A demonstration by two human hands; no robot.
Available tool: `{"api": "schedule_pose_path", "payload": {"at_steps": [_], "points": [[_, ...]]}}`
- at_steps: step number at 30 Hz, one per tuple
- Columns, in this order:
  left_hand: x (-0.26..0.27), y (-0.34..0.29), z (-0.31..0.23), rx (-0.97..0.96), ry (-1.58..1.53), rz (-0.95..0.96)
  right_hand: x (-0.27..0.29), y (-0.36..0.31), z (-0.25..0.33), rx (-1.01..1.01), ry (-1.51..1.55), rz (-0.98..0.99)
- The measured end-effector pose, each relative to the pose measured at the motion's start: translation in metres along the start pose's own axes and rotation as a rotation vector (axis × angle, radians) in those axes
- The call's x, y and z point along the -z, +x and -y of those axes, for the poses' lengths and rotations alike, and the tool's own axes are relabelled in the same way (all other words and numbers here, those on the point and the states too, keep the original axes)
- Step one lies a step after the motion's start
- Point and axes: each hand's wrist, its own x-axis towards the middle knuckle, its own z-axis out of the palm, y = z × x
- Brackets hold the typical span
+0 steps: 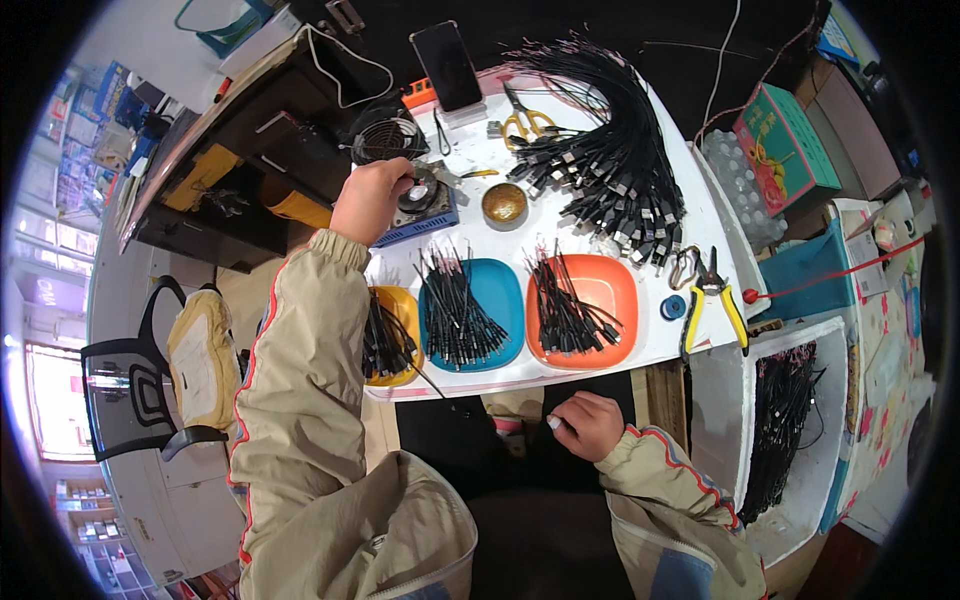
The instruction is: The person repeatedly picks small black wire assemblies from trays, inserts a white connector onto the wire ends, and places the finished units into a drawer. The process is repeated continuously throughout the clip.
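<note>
My left hand (pixel 370 200) reaches to the back left of the white table, over a small blue-sided box-shaped device (pixel 422 226) with a dark round top. Its fingers are curled together at the top of that device; what they pinch, if anything, is hidden. Low over my lap, my right hand (pixel 590 425) is closed with a whitish spot at its thumb, and I cannot make out what it holds. Short black cables (pixel 455 310) lie in a blue dish (pixel 508 275). More fill the orange dish (pixel 615 290) and the yellow dish (pixel 408 300), which my left sleeve partly covers.
A big bundle of black cables (pixel 640 150) spreads over the back right. Around it are yellow-handled scissors (pixel 525 122), a round tin (pixel 504 205), a phone (pixel 446 66), a small fan (pixel 388 138) and yellow wire strippers (pixel 712 305). A white box (pixel 720 430) stands at right.
</note>
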Motion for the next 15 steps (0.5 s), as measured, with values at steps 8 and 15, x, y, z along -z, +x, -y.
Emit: {"api": "schedule_pose_path", "payload": {"at_steps": [8, 15], "points": [[-0.009, 0.002, 0.034, -0.013, 0.164, 0.092, -0.002, 0.002, 0.0, 0.004, -0.036, 0.007], [-0.02, 0.006, 0.037, -0.014, 0.237, 0.138, -0.001, 0.004, 0.0, 0.007, 0.0, -0.021]]}}
